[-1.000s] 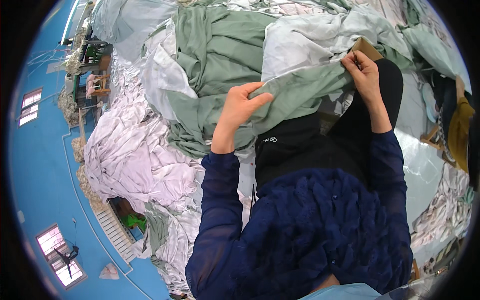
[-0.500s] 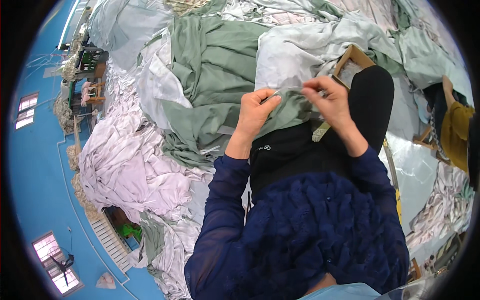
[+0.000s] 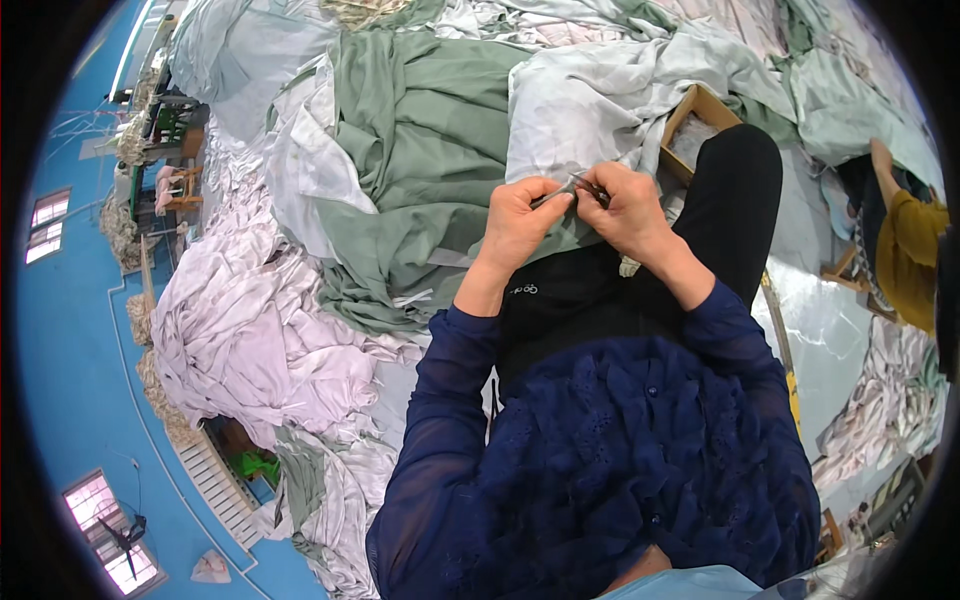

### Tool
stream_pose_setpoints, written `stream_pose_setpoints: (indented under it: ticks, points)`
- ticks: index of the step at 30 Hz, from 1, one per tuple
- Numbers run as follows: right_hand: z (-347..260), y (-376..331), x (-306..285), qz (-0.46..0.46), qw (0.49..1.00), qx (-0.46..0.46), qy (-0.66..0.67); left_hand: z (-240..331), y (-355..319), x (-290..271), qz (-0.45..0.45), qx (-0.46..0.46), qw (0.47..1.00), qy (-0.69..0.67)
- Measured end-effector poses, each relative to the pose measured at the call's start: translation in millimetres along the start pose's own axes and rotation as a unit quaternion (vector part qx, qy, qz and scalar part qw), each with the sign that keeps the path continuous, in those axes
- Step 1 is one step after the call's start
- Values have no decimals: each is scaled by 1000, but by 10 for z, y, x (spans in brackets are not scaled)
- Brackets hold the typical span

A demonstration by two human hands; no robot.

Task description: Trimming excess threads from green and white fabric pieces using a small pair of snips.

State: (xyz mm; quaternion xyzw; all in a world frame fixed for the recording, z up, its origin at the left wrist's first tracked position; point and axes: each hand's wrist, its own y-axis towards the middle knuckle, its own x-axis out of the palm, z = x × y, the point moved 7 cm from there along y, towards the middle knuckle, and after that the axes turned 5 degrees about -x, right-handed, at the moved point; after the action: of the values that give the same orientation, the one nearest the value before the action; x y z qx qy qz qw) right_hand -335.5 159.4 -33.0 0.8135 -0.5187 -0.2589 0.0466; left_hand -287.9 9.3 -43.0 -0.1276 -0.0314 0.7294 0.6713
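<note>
A small metal cutting tool (image 3: 578, 187), probably a thread snipper, is held between the two hands, thin and dark grey with a bright glint along its length. It is laid almost level, tilted slightly down toward the left, and only its middle part is seen; both ends are hidden by fingers. Directly beneath it, the edge of a sage-green fabric (image 3: 430, 150) is pinched up at the lap. This cloth is matte, plain and heavily creased, spread in broad folds away from the body and up toward the top of the view, with pale grey-white cloth lying against it on both sides.
</note>
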Motion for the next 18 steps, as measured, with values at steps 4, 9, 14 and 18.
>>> stream_pose_setpoints:
  ticks: [4,9,14,18]
  points:
    - [-87,2,-37,30,996,-71,-50,-19,15,16,1,15,1000,1]
    - [3,-24,-102,78,990,-80,-82,-54,17,22,-5,-2,1000,5]
    - [73,-117,-142,40,999,25,17,-68,-4,30,-2,-6,1000,-23]
    - [160,-211,-6,-9,976,131,172,-60,-11,42,-16,-15,998,-54]
